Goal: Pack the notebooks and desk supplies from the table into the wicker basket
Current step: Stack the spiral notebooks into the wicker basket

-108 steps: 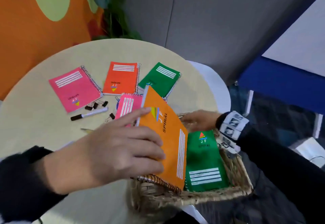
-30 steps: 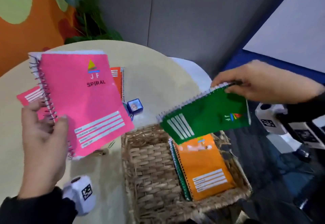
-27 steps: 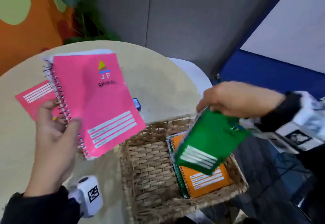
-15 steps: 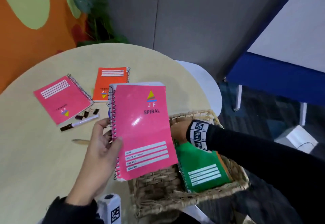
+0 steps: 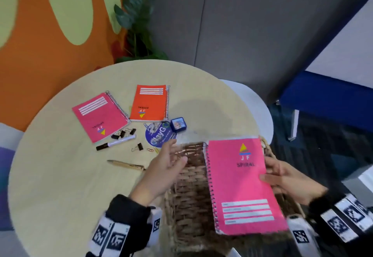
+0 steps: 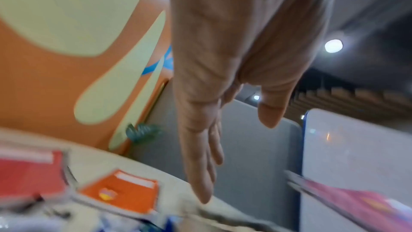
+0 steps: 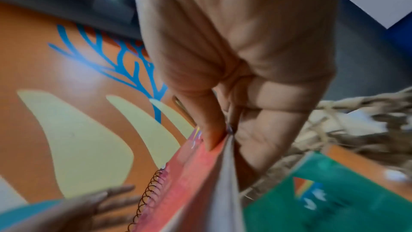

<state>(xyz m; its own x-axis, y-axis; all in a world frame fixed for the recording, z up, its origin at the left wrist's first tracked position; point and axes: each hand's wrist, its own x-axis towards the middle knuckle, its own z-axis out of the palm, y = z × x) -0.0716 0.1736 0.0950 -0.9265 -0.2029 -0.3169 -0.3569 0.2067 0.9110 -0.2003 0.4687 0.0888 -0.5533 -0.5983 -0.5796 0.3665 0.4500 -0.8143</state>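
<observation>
Pink notebook (image 5: 241, 184) over wicker basket (image 5: 189, 202)
Right hand (image 5: 286, 178) is pinching its edge — left hand (image 5: 163, 171) is hovering beside it, fingers (image 6: 204, 161) straight, holding nothing.

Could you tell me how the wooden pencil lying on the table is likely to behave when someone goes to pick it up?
The pencil looks thin and rigid, so it is probably light and won't flex. It lies flat on the smooth table, so it may roll or skid if nudged sideways. A fingertip pinch by the open left hand nearby seems needed.
</observation>
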